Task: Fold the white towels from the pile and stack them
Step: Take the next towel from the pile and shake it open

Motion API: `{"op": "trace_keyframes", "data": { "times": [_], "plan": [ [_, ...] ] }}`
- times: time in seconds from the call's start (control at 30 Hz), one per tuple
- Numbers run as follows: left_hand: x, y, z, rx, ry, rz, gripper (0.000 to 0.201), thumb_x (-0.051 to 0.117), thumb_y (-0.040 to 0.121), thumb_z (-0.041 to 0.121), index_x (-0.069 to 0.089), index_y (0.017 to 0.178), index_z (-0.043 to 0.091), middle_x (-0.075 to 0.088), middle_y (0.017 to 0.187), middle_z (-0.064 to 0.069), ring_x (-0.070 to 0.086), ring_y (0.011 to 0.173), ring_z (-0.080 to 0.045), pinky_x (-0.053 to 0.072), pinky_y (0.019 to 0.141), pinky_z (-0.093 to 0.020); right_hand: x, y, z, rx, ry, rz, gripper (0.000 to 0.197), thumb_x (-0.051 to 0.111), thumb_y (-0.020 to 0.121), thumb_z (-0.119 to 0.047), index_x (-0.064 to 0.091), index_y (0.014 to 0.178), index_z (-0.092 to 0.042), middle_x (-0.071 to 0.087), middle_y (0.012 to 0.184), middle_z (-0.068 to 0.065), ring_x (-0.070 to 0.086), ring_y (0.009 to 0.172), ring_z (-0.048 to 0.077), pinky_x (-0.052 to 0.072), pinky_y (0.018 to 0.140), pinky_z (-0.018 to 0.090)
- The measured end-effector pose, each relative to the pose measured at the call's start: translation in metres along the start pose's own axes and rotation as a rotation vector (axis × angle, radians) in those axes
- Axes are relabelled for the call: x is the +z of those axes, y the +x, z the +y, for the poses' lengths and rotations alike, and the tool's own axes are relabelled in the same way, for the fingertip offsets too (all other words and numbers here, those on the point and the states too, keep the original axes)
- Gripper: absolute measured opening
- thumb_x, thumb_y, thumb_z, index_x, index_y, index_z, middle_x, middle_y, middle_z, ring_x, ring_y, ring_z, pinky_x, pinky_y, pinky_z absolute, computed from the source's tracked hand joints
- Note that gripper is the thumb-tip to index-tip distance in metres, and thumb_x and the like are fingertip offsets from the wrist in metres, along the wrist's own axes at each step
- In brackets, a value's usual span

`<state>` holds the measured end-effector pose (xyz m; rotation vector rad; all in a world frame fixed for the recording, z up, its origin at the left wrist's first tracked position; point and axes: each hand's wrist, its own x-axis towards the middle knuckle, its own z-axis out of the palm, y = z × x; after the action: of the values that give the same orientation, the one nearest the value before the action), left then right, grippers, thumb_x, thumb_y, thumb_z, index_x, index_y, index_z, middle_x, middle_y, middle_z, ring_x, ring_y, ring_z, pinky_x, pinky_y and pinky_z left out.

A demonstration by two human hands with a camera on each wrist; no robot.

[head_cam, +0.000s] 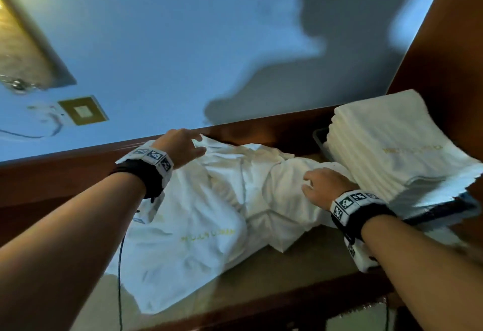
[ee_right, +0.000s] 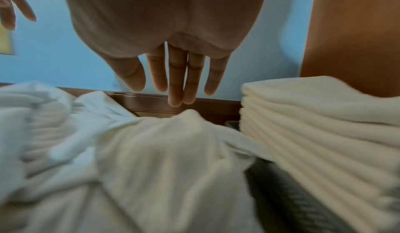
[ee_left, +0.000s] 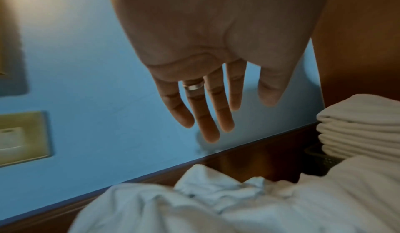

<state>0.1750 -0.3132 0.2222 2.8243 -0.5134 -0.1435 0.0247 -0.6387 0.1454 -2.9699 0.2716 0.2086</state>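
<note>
Left hand (head_cam: 180,148) reaches out at about eleven o'clock over the far left corner of the crumpled towel pile (head_cam: 209,205), fingers (ee_left: 207,117) straight and slightly spread, holding nothing; the left wrist view shows them above the cloth with a ring (ee_left: 193,87) on one finger, and whether the tips touch the cloth is unclear. A marker band (head_cam: 154,159) wraps that wrist, and a thin cable (head_cam: 119,265) runs down beside the forearm.

Across the middle, the pile lies loose and rumpled on the wooden shelf (head_cam: 287,270), one towel spread toward six o'clock with yellow lettering (head_cam: 209,235), too blurred to read. Behind the shelf, at twelve o'clock, stands a blue wall (head_cam: 183,43), with a brass switch plate (head_cam: 83,112) at nine o'clock.

Right hand (head_cam: 324,187) sits at about three o'clock over the right end of the pile, just beside the folded stack (head_cam: 397,148); its fingers (ee_right: 176,82) hang straight and relaxed, gripping nothing. In the head view it seems to rest on the cloth, though contact is not certain. The stack of neatly folded white towels rises at two o'clock against a brown wooden panel (head_cam: 449,43), resting on a dark tray (ee_right: 281,185).
</note>
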Motion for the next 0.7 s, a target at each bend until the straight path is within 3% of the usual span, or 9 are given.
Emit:
{"op": "trace_keyframes", "data": {
  "times": [0.13,0.3,0.37,0.47,0.57,0.63,0.7],
  "plan": [
    [0.009,-0.027,-0.049,-0.080,0.102,-0.076,0.028,0.067,0.089,0.050,0.071,0.108,0.030,0.071,0.114,-0.003,0.063,0.110,-0.026,0.048,0.100,-0.041,0.020,0.009,-0.079,-0.117,0.007,-0.109,0.031,0.049,0.094,-0.042,0.066,0.110,-0.021,0.066,0.115,0.006,0.062,0.102,0.027,0.052,0.086,0.038],
    [0.059,-0.045,-0.076,-0.105,0.118,-0.236,0.048,0.066,0.089,0.049,0.060,0.131,0.028,0.063,0.128,-0.002,0.059,0.117,-0.026,0.049,0.098,-0.041,0.054,0.037,-0.138,-0.158,-0.039,-0.268,0.033,0.050,0.094,-0.048,0.065,0.101,-0.018,0.066,0.111,0.007,0.062,0.097,0.029,0.050,0.081,0.036],
    [0.081,-0.048,-0.080,-0.044,0.192,-0.239,0.062,0.066,0.087,0.053,0.049,0.142,0.030,0.053,0.138,-0.003,0.053,0.122,-0.030,0.047,0.098,-0.042,0.069,0.051,-0.146,-0.117,0.001,-0.346,0.042,0.052,0.091,-0.057,0.063,0.096,-0.017,0.065,0.112,0.008,0.061,0.099,0.030,0.047,0.079,0.034],
    [0.104,-0.053,-0.085,-0.004,0.233,-0.273,0.071,0.068,0.081,0.056,0.044,0.143,0.032,0.051,0.137,-0.003,0.052,0.120,-0.031,0.048,0.094,-0.042,0.092,0.065,-0.150,-0.050,0.083,-0.494,0.065,0.065,0.075,-0.070,0.066,0.108,-0.015,0.060,0.122,0.009,0.059,0.111,0.031,0.046,0.083,0.031],
    [0.121,-0.057,-0.093,0.016,0.241,-0.269,0.045,0.064,0.091,0.043,0.052,0.129,0.024,0.056,0.122,-0.004,0.053,0.114,-0.033,0.048,0.086,-0.042,0.113,0.070,-0.157,-0.085,0.026,-0.601,0.059,0.077,0.071,-0.061,0.069,0.105,-0.014,0.068,0.110,0.008,0.065,0.099,0.029,0.044,0.073,0.028],
    [0.118,-0.055,-0.101,0.018,0.164,-0.244,0.023,0.059,0.097,0.032,0.055,0.115,0.020,0.059,0.114,-0.003,0.055,0.107,-0.032,0.042,0.077,-0.036,0.116,0.077,-0.161,-0.123,0.040,-0.658,0.052,0.081,0.073,-0.048,0.069,0.109,-0.012,0.071,0.104,0.008,0.067,0.090,0.027,0.048,0.072,0.028],
    [0.102,-0.050,-0.111,0.021,0.080,-0.199,0.015,0.058,0.098,0.028,0.053,0.107,0.018,0.060,0.109,-0.003,0.058,0.096,-0.032,0.037,0.071,-0.033,0.103,0.091,-0.166,-0.160,0.091,-0.684,0.040,0.084,0.074,-0.037,0.070,0.101,-0.010,0.070,0.076,0.002,0.064,0.066,0.019,0.051,0.065,0.028]
  ]
}}
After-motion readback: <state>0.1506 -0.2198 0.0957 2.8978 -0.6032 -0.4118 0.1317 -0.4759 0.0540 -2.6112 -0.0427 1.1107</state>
